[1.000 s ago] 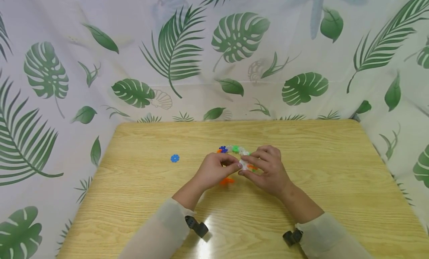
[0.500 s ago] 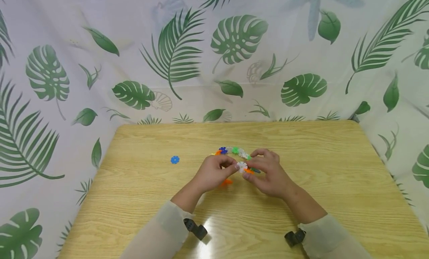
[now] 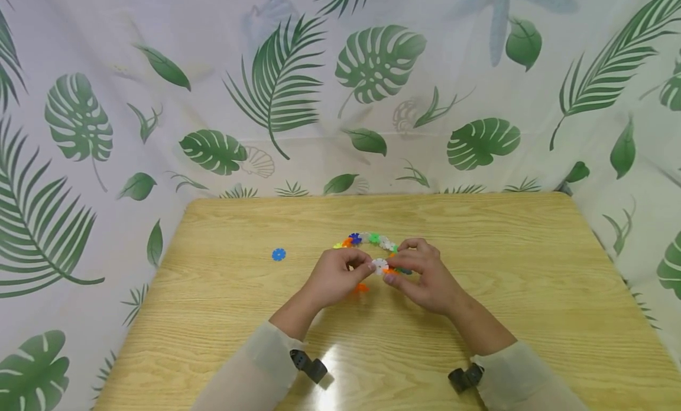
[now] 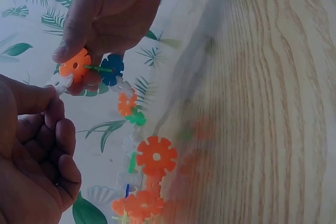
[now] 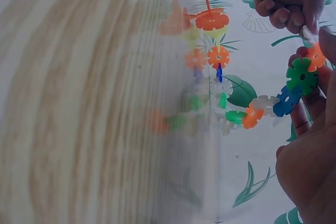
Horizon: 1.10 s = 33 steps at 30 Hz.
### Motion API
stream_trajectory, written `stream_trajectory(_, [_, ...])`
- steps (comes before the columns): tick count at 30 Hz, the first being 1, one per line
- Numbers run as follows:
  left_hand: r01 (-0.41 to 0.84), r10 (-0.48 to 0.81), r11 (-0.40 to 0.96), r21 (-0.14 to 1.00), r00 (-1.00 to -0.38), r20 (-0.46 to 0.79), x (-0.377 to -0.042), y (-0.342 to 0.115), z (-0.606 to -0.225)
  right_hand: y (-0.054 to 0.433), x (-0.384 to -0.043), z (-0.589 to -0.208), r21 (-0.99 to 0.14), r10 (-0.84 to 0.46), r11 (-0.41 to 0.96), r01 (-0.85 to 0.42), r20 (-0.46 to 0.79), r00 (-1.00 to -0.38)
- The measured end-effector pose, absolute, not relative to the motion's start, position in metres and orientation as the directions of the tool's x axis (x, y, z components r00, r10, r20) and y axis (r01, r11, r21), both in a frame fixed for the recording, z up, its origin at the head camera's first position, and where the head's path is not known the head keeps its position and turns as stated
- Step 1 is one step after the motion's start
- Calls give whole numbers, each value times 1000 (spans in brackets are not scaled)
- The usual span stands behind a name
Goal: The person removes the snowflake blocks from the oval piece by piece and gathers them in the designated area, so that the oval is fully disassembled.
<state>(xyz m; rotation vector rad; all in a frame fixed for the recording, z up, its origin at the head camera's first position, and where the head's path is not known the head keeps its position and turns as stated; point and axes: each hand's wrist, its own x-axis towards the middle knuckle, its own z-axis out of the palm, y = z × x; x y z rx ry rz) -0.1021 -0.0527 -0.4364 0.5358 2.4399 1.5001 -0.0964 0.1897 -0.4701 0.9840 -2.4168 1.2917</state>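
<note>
In the head view my left hand (image 3: 337,275) pinches a white snowflake disc (image 3: 380,266) by its left edge, between thumb and forefinger. My right hand (image 3: 428,278) grips an orange snowflake disc (image 4: 75,65) at the end of a linked chain, right against the white one. From there the chain runs on through a green disc (image 5: 302,76) and a blue disc (image 5: 287,100), then curves back over the table. Its far stretch includes a dark blue disc (image 3: 354,238) and a light green disc (image 3: 375,238). The left hand covers part of the chain in the head view.
A single blue snowflake disc (image 3: 279,254) lies flat on the wooden table (image 3: 223,316), left of the hands. Behind the table hangs a leaf-patterned cloth (image 3: 319,115). An orange disc (image 3: 362,287) of the chain shows just below the left hand.
The white disc has turned its face up and shifted slightly left. My right fingers, earlier around the white disc, have moved onto the orange disc beside it.
</note>
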Motion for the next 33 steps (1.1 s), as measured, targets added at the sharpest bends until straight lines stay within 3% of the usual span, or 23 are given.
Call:
stream_trajectory(9, [161,302,409,898,-953,33,-111,-82,-429,208,-99,-472,-696,-399,395,-600,459,-794])
stream_trajectory(20, [84,233,404,911,-972,-13,-110,-95,-439,205,-97,-475,-654,-390,429,-623,489,-781])
stream_trajectory(33, [-17,132,331,943,-989,-64,-110,-125,-452,203,-93,-469,-713,-323,477,-513,401,-857])
